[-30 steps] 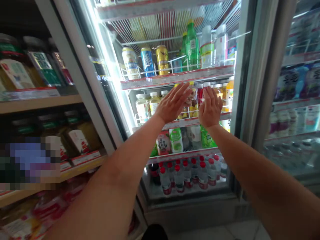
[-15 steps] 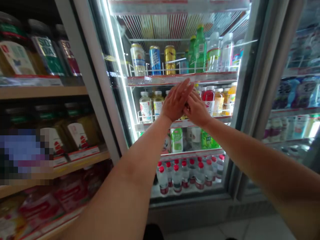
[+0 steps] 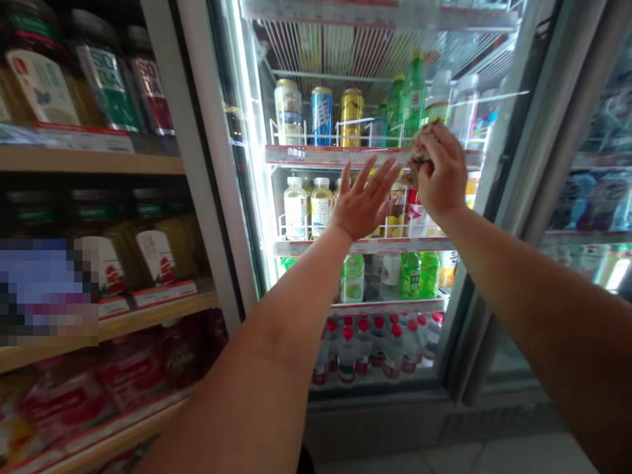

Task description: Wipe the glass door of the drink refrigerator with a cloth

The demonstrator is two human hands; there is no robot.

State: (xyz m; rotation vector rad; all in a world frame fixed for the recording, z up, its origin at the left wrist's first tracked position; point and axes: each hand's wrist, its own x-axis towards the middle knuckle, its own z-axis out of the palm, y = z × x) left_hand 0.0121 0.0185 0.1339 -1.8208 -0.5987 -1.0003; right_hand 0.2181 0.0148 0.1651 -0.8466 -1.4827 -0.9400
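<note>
My left hand [image 3: 363,204] is raised in front of the lit drinks fridge, its fingers spread and nothing in it. It appears to rest against the glass door [image 3: 316,59], though contact is hard to confirm. To its right and a little higher, my right hand [image 3: 447,174] is closed around a crumpled, brownish cloth [image 3: 419,151], slightly blurred, held up at the glass. Behind the glass, near my hands, stand a gold can [image 3: 351,117], green bottles [image 3: 415,95] and a row of tea and juice bottles [image 3: 322,204].
Wooden shelves [image 3: 89,161] with large dark bottles and red packs flank the fridge on the left. A metal door frame [image 3: 533,151] and another glass-fronted fridge [image 3: 587,197] are on the right. Red-capped water bottles [image 3: 348,352] fill the bottom shelf. Below lies a tiled floor [image 3: 424,457].
My hands, together before, are now apart. The right has moved up and to the right, bringing the cloth into view; the left has spread its fingers. The view has shifted slightly.
</note>
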